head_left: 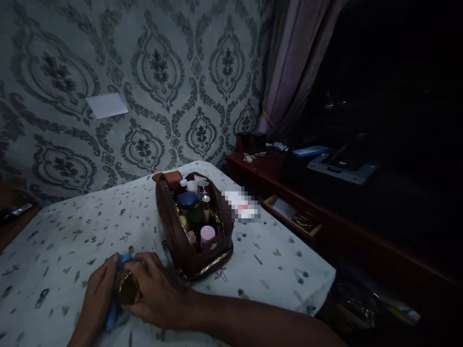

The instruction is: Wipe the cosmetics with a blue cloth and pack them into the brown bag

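At the lower left, above the patterned sheet, my left hand (99,291) is closed on a blue cloth (114,313). My right hand (154,284) grips a round, shiny gold container (128,287) and presses it against the cloth. Whether the container is a jar or a lid, I cannot tell. Just beyond my right hand, a brown toiletry bag (170,231) lies unzipped. Inside it are a pink-lidded jar (207,234), a dark blue round lid (187,200), a small bottle with a silvery cap (206,205) and several other bottles.
A patterned white sheet (90,226) covers the surface under the bag. Right of the bag lies a blurred-out white item (240,202). An open drawer (292,217) juts from the dark red desk (246,166). Patterned wallpaper (159,67) rises behind, with a purple curtain (289,58).
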Motion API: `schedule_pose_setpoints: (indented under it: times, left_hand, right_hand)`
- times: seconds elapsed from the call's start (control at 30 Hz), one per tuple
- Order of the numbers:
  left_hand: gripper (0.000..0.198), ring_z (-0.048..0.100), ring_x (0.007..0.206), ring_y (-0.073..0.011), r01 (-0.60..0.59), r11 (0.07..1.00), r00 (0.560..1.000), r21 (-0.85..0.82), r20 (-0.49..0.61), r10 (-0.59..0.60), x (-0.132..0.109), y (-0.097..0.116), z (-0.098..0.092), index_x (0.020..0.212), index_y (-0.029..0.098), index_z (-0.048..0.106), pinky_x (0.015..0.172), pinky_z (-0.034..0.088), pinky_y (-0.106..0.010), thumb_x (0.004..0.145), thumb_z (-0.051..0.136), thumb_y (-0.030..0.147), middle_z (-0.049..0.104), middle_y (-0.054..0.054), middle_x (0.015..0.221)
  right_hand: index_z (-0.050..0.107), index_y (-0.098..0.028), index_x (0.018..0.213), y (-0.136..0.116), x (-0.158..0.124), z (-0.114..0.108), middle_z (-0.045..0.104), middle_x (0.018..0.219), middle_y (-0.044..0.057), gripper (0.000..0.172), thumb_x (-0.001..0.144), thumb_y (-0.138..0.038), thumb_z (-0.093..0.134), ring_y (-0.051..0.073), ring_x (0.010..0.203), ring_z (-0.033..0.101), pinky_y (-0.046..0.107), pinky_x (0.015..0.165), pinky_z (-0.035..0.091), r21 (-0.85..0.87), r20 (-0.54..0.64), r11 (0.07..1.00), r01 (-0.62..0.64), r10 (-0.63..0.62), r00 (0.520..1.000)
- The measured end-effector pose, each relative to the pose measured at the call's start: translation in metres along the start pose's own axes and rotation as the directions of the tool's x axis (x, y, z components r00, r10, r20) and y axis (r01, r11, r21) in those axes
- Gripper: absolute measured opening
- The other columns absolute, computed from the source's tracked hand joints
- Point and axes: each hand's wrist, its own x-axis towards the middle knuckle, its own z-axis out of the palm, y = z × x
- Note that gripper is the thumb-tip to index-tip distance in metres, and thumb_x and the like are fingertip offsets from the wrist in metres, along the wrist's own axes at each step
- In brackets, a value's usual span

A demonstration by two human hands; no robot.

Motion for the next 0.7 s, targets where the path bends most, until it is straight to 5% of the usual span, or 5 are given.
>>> schedule_pose_setpoints:
  times: [0.17, 0.3, 0.5, 0.7]
  left_hand:
    - [0.053, 0.053, 0.062, -0.0172, -0.053, 0.998, 0.998, -0.015, 0.022, 0.054, -0.002, 0.004, -0.003, 0.064, 0.02, 0.056, 0.06, 0.048, -0.026, 0.072, 0.06, 0.072, 0.056, 0.002, 0.061]
    - [0.051, 0.053, 0.062, -0.0176, -0.089, 0.996, 0.996, 0.012, 0.023, 0.089, -0.005, 0.007, -0.003, 0.068, 0.021, 0.057, 0.059, 0.046, -0.026, 0.075, 0.057, 0.071, 0.057, 0.002, 0.062]
    - [0.054, 0.063, 0.104, -0.0286, -0.095, 0.995, 0.995, -0.02, 0.031, 0.096, -0.006, 0.005, 0.002, 0.101, 0.022, 0.068, 0.096, 0.047, -0.035, 0.075, 0.059, 0.069, 0.072, -0.006, 0.105]
    - [0.054, 0.063, 0.105, -0.0297, -0.11, 0.994, 0.993, -0.018, 0.035, 0.111, -0.005, 0.001, 0.002, 0.105, 0.023, 0.067, 0.099, 0.047, -0.038, 0.075, 0.06, 0.068, 0.072, -0.006, 0.107]
  right_hand:
    - [0.042, -0.023, 0.141, -0.001, 0.001, 0.002, 0.045, 0.141, 0.013, 0.079, 0.074, -0.027, 0.084, 0.027, 0.134, 0.048, 0.04, 0.11, 0.044, 0.138, 0.053, 0.985, -0.105, 0.098, 0.994]
    - [0.051, -0.023, 0.13, -0.004, 0.007, 0.003, 0.054, 0.125, 0.006, 0.075, 0.065, -0.02, 0.088, 0.023, 0.119, 0.056, 0.037, 0.104, 0.048, 0.286, 0.031, 0.929, -0.236, 0.237, 0.971]
    - [0.053, -0.021, 0.122, 0.0, 0.012, 0.009, 0.058, 0.114, 0.004, 0.069, 0.061, -0.02, 0.085, 0.023, 0.106, 0.061, 0.039, 0.096, 0.051, 0.435, -0.035, 0.809, -0.396, 0.454, 0.89]
    - [0.05, -0.024, 0.125, 0.01, 0.011, 0.017, 0.058, 0.12, 0.004, 0.073, 0.059, -0.016, 0.081, 0.023, 0.112, 0.06, 0.039, 0.1, 0.048, 0.476, -0.097, 0.831, -0.287, 0.374, 0.923]
